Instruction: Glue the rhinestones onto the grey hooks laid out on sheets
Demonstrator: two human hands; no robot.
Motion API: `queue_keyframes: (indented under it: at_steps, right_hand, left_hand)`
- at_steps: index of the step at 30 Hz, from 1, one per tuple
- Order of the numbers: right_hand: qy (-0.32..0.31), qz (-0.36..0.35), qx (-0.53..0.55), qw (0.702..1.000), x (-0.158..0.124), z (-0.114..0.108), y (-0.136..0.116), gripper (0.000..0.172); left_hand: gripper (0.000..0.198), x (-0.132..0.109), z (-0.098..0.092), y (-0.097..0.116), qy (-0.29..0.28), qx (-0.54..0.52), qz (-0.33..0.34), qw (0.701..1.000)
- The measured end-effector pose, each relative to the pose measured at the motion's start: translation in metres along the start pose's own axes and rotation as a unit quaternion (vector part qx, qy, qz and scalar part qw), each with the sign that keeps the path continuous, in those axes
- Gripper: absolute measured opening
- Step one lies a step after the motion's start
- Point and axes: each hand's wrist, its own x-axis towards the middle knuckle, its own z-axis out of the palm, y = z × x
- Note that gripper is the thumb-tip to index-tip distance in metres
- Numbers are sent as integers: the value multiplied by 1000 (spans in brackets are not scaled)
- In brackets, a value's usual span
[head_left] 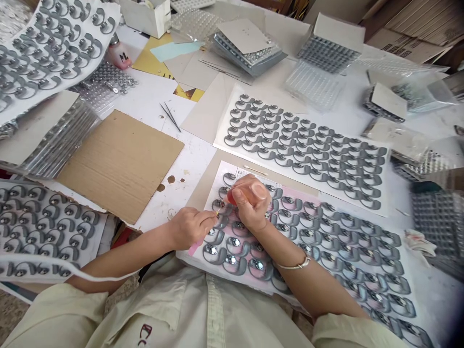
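Observation:
My left hand (190,228) pinches a thin pink stick (195,247), its tip near the mouth of a small bottle. Fingers of my right hand (253,209) wrap round that bottle (254,187), which is tilted and holds reddish-pink liquid. Both hands are over a white sheet (222,170) covered in rows of grey curved metal pieces (289,203), several with shiny stones. Pink stains show on the sheet between the pieces. A cotton swab (255,170) lies at the sheet's back edge.
Behind lies a second sheet of grey pieces (290,126). Brown cardboard (121,162) and black tweezers (170,117) are at the left. A pink bottle (119,52) stands further back. Stacked packs (326,48) line the back; a white cord (68,263) crosses the left forearm.

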Motion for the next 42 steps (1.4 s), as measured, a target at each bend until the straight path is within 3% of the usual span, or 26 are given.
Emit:
queue_keyframes:
  at_steps: [18,26,35,42]
  right_hand:
    - [-16,-29,-27,999,2,-2,-2,23]
    - [-12,-65,-18,998,2,-3,-1,14]
    - [42,-76,12,996,2,-4,-2,17]
    - [24,-58,-14,998,4,-4,-5,28]
  left_hand:
    - [20,-1,4,0,13,12,-11,1000]
    - [16,2,3,1,29,12,-10,999]
    - [15,-1,4,0,30,0,-8,1000]
    - [16,2,3,1,37,2,-9,999]
